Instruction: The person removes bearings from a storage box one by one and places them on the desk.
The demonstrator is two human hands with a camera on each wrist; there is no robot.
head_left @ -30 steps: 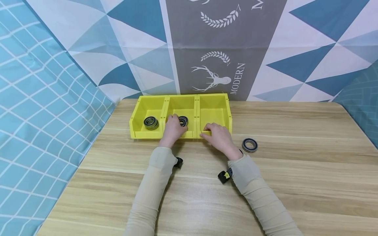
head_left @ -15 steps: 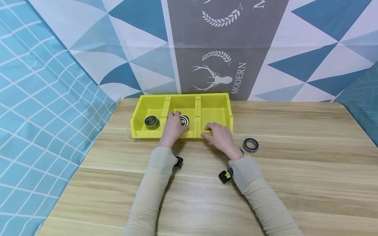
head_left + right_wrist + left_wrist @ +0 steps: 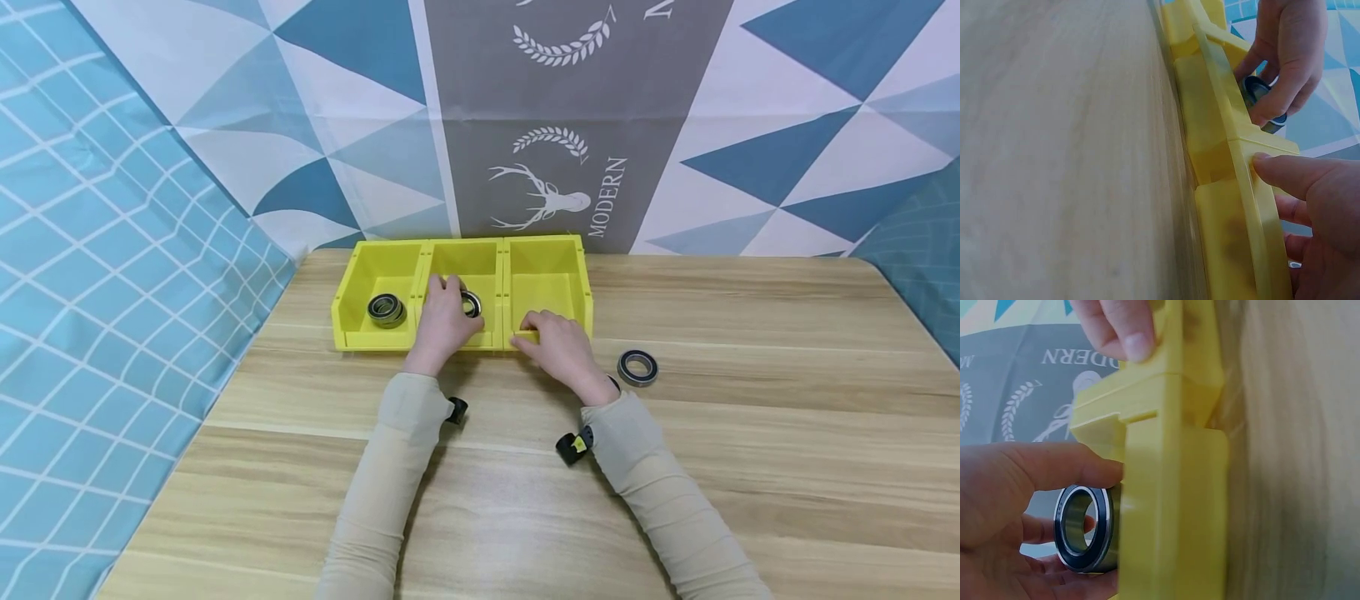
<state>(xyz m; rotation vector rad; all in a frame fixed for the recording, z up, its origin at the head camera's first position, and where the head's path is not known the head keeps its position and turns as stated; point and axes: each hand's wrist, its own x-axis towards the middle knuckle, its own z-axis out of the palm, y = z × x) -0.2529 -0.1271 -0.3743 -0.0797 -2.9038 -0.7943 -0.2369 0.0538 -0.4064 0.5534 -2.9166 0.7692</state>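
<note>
A ring (image 3: 1100,528), likely hard, slick and a bit heavy, is held between the bent fingers and thumb of the left hand (image 3: 444,321), best gripped by its outside edge, while a yellow bin (image 3: 543,287) is pinched at its front lip by the right hand (image 3: 558,346).

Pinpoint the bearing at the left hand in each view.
Head: bearing, near centre, in the middle yellow bin, beside the left hand.
Left wrist: bearing, lower left, cupped by that hand.
Right wrist: bearing, upper right, partly hidden by that hand.
Shared landmark: that bin's front wall.
</note>
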